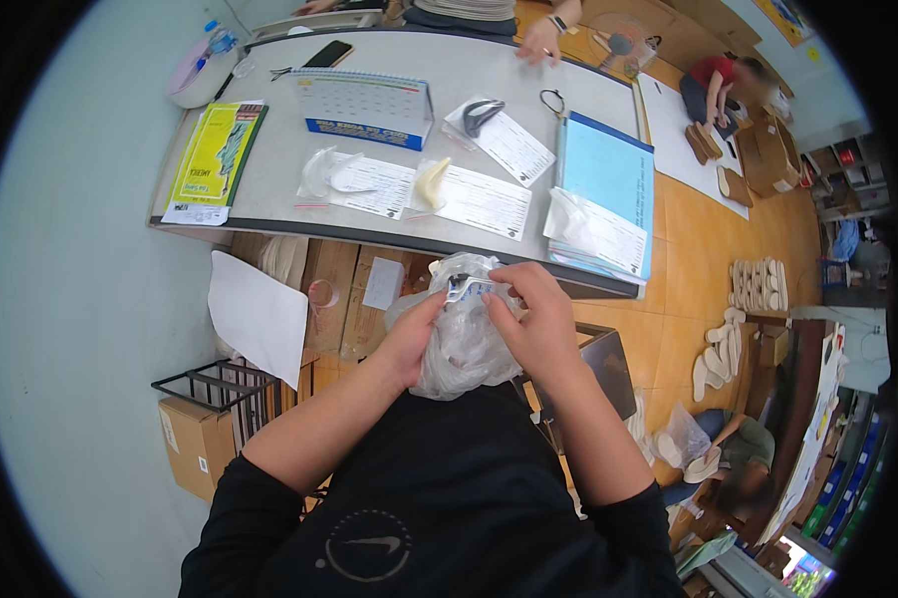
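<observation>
In front of my body, above my lap, both hands hold a crumpled see-through plastic bag [466,354]. My left hand [416,339] grips its left side near the top, fingers partly hidden by the plastic. My right hand [536,314] pinches the upper right edge between thumb and fingers. A smaller piece of plastic with blue marks and something dark shows at the bag's mouth; I cannot make out what it is. On the desk [369,214] beyond lie paper slips with a white bundle [334,174], a cream curved piece [429,186] and a black curved piece [483,117].
Blue folders [608,169] lie at the desk's right end, a desk calendar [364,108] and yellow booklet [212,159] to the left. Across the desk is another person's hand [540,42]. Cardboard boxes [198,444] and a black rack stand below left. Two people sit at right among shoes.
</observation>
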{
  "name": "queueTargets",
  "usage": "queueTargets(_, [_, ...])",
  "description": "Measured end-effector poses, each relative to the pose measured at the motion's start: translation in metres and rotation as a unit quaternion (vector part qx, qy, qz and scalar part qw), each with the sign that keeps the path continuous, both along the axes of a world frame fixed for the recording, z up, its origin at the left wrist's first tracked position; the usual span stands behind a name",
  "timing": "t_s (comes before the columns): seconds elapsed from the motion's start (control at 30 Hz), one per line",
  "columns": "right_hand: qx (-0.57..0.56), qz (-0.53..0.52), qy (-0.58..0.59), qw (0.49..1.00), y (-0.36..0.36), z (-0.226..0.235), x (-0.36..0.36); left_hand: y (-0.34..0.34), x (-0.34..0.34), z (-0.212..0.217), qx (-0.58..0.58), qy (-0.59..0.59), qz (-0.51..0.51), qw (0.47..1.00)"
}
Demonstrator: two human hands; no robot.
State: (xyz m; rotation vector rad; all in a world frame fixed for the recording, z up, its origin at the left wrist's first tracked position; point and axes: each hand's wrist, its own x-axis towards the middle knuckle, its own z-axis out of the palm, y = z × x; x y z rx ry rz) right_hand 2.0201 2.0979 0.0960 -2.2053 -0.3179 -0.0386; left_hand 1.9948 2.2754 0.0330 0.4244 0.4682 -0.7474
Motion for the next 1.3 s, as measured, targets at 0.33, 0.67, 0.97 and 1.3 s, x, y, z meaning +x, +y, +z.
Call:
queueTargets(0.33, [0.042,-0.051,0.026,0.997,-0.026,-0.027,-0.001,-0.030,0.002,0.007,0.087,-0.030,0.000,0.996])
queueTargets(0.67, [0.126,0.007,0.125,0.984,-0.026,-0.014,-0.010,-0.038,-0.001,0.007,0.209,-0.052,0.092,0.972])
queueTargets(0.97, [0.259,0.008,0.173,0.950,-0.017,-0.028,-0.013,-0.033,0.000,0.005,0.202,-0.032,0.136,0.969])
queueTargets(1.3, [0.245,0.029,0.144,0.958,-0.018,-0.035,-0.015,-0.026,0.004,-0.002,0.203,-0.027,0.178,0.963])
